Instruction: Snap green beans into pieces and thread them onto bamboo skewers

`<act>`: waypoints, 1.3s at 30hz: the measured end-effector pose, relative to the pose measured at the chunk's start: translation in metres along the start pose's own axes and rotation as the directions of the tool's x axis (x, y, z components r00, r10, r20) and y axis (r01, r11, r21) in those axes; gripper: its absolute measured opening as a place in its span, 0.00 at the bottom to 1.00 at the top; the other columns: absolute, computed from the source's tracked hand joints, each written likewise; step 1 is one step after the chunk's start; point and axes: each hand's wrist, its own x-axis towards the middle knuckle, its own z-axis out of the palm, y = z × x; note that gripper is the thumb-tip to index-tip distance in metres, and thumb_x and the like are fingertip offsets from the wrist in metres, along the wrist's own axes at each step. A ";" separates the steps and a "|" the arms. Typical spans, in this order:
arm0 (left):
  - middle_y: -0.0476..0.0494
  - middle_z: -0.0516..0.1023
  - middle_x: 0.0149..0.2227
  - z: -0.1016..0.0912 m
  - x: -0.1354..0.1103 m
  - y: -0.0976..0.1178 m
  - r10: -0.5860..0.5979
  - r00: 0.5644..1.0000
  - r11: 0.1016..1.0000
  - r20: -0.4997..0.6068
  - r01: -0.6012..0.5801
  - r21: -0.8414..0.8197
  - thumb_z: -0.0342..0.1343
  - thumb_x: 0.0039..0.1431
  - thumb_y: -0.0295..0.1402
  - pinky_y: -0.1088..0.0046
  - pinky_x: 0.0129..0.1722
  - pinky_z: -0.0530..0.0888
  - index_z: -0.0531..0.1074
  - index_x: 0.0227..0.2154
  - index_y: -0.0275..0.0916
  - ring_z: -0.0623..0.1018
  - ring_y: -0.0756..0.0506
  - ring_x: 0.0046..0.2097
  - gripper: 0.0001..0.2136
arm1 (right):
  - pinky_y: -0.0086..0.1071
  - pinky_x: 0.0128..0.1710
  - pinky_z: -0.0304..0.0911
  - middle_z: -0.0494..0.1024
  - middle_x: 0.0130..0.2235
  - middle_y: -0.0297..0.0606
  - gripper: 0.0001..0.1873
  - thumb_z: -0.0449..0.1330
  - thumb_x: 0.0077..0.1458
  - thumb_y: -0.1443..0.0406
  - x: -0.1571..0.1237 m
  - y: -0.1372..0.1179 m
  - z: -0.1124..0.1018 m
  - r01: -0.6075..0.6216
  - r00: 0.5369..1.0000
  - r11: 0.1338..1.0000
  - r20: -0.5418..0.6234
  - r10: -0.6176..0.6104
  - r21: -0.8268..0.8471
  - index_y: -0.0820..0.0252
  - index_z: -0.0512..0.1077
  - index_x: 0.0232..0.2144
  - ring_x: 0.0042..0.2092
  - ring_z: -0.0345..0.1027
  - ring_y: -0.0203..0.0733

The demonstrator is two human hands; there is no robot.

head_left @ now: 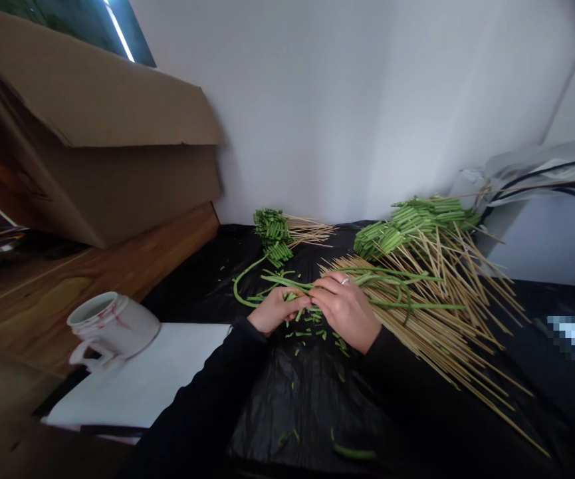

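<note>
My left hand point(278, 309) is closed in a pinch, with short green bean pieces at its fingers. Close beside it, my right hand point(345, 309), with a ring on one finger, is also closed, its fingertips nearly meeting the left thumb. Long green beans point(434, 307) run beneath and past both hands, one bean curling out to the left. What exactly lies between the fingertips is partly hidden. Small green scraps point(312, 329) are scattered on the black plastic sheet point(287, 406) below. To the right, many bare wooden skewers point(431, 342) lie fanned out, partly under the beans.
Bean pieces threaded on skewers form a small pile point(273, 229) at the back and a larger pile point(417, 223) at the right. A mug point(127, 326) stands on white paper point(187, 346) at the left. Behind it is a cardboard box point(132, 179). A wall closes off the back.
</note>
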 end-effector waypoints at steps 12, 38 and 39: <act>0.53 0.65 0.16 0.013 0.004 -0.010 0.074 0.971 0.996 -0.226 -0.084 -0.036 0.64 0.48 0.44 0.78 0.20 0.56 0.74 0.25 0.33 0.60 0.54 0.19 0.16 | 0.33 0.40 0.61 0.78 0.37 0.42 0.13 0.48 0.61 0.72 -0.009 -0.014 0.021 -0.266 0.960 0.951 -0.043 0.276 0.156 0.59 0.72 0.38 0.40 0.71 0.44; 0.51 0.69 0.20 0.012 0.009 -0.010 -0.004 0.894 0.914 -0.447 -0.178 -0.364 0.69 0.41 0.41 0.83 0.18 0.55 0.75 0.26 0.30 0.60 0.58 0.19 0.18 | 0.31 0.33 0.63 0.76 0.26 0.35 0.07 0.53 0.57 0.69 -0.009 -0.011 0.034 -0.409 0.888 0.751 0.035 0.459 0.519 0.59 0.71 0.32 0.24 0.69 0.38; 0.51 0.70 0.20 0.010 0.010 -0.010 -0.010 0.888 0.903 -0.459 -0.189 -0.385 0.69 0.40 0.42 0.83 0.18 0.55 0.75 0.26 0.30 0.59 0.58 0.20 0.18 | 0.30 0.31 0.63 0.76 0.26 0.34 0.07 0.53 0.56 0.69 -0.009 -0.011 0.035 -0.413 0.885 0.736 0.045 0.464 0.537 0.58 0.70 0.31 0.23 0.69 0.36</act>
